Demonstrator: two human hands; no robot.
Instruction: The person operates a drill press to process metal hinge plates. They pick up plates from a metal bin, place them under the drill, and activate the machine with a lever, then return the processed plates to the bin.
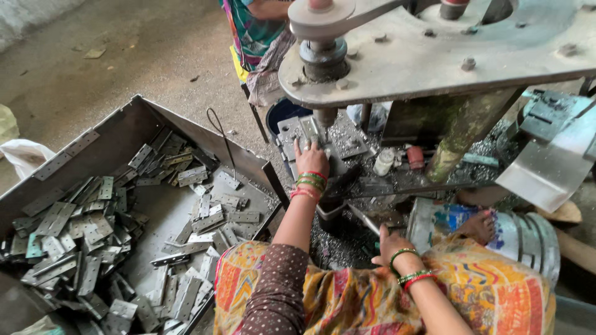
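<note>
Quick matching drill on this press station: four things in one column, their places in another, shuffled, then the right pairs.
Things:
1. left hand
2. right hand
3. hinge plates
4. small white bottle

Places:
A. heaped in the open metal tray at left
B. on the press bed, under the ram
C. low, by the lap, on a thin metal rod
D. standing on the bed, right of the ram

Pairs: 1-B, 2-C, 3-A, 4-D

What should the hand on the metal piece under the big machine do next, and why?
Probably draw the left hand back a little. Its fingers rest on the flat metal piece directly below the press's punch, so they look too close. The right hand grips a lever.
</note>
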